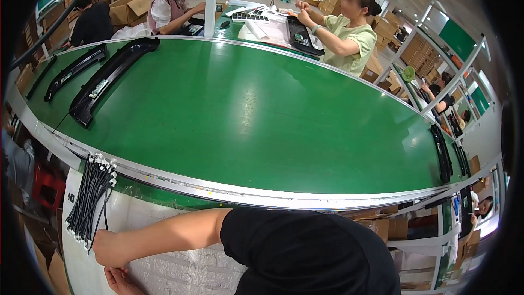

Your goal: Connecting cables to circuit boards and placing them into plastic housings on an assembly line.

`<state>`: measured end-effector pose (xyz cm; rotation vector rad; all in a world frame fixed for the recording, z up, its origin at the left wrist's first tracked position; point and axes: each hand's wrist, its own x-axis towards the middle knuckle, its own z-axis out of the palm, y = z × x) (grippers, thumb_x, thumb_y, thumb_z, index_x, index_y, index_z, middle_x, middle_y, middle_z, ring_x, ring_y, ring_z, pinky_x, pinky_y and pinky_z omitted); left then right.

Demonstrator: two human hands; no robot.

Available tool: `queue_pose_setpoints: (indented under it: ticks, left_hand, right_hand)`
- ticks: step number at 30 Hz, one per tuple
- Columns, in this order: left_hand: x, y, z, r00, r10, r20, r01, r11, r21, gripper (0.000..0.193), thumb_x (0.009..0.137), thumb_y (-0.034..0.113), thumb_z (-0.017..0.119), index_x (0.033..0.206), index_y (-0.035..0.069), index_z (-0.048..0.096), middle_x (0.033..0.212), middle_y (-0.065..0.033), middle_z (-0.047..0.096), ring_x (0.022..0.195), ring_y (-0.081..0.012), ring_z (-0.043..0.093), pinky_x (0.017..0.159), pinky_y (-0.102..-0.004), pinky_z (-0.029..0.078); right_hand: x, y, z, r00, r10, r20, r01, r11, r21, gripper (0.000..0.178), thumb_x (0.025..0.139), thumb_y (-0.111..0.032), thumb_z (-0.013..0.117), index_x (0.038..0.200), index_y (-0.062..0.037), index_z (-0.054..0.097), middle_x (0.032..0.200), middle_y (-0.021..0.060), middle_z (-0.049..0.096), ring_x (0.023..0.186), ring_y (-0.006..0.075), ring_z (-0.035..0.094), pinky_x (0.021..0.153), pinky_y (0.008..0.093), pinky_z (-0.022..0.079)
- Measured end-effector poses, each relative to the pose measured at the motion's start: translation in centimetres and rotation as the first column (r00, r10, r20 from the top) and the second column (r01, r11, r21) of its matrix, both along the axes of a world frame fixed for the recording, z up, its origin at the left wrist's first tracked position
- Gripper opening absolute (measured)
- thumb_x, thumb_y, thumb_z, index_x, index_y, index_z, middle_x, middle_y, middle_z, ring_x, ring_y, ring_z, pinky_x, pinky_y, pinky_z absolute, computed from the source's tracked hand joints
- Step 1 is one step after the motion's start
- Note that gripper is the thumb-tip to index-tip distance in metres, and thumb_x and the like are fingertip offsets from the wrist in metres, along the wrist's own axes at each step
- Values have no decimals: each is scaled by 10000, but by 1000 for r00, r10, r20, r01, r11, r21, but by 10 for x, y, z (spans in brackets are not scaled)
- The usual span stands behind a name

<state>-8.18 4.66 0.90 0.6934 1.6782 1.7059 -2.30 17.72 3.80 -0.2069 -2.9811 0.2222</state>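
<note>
My right hand (109,248), at the end of the bare forearm, is closed at the lower left. Its back hides the fingers and whatever they hold. Just below, my left hand (121,281) shows only in part, fingers curled together close under the right; I cannot make out anything in them. Beside the right hand lies a bundle of black cables (90,202) with white connectors at both ends. One cable hangs apart from the bundle and runs down to the right hand. Under both hands is a pale, wrap-covered work surface (180,270).
A green conveyor belt (207,109) with a metal rail (218,190) curves across ahead. Long black housings (112,76) lie on its left, another black housing (441,153) at its right end. Across the belt, a person in light green (349,43) works at a bench beside a second person (172,11).
</note>
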Motion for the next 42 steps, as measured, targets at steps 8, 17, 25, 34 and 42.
queue_pose_setpoints:
  ticks: [8, 17, 25, 34, 42]
  left_hand:
    - [10, 2, 13, 999, 42, 19, -42, 998, -38, 75, 903, 85, 536, 845, 39, 529, 706, -12, 473, 609, -118, 409, 554, -251, 356]
    - [1, 2, -3, 998, 46, 48, -47, 999, 27, 127, 873, 9, 546, 999, -4, 547, 789, -35, 518, 665, -126, 446, 601, -255, 395]
    - [-39, -6, -44, 993, -80, -88, 82, 997, 14, 235, 928, 164, 544, 1127, 37, 539, 988, 10, 571, 845, -43, 503, 728, -182, 395]
    - [-15, -4, -23, 997, -48, 65, 41, 995, 95, 137, 905, 147, 572, 994, 44, 560, 883, 18, 560, 745, -49, 475, 655, -184, 369]
    - [-14, -3, -13, 994, -94, 60, 85, 987, 133, 110, 898, 158, 579, 944, 59, 562, 771, 46, 529, 659, -41, 437, 604, -181, 362]
  right_hand:
    - [2, -2, 2, 999, 15, -29, -15, 1000, 18, 213, 641, -296, 687, 790, -150, 731, 833, 40, 691, 836, 214, 647, 659, 361, 471]
    - [3, -2, 0, 1000, -6, -18, 6, 1000, 10, 204, 698, -310, 648, 809, -158, 728, 844, 35, 691, 835, 214, 649, 661, 368, 477]
    - [4, -5, 4, 1000, 6, -9, -6, 1000, 11, 178, 687, -258, 652, 790, -134, 726, 810, 53, 694, 793, 214, 660, 618, 363, 494]
    - [17, -8, 8, 995, -18, -95, 18, 1000, -1, 115, 635, -212, 678, 667, -104, 703, 687, 83, 673, 698, 240, 661, 585, 355, 490]
    - [23, -7, 17, 991, -5, -134, 9, 1000, 27, 143, 659, -225, 669, 656, -84, 693, 684, 102, 662, 690, 249, 663, 603, 346, 504]
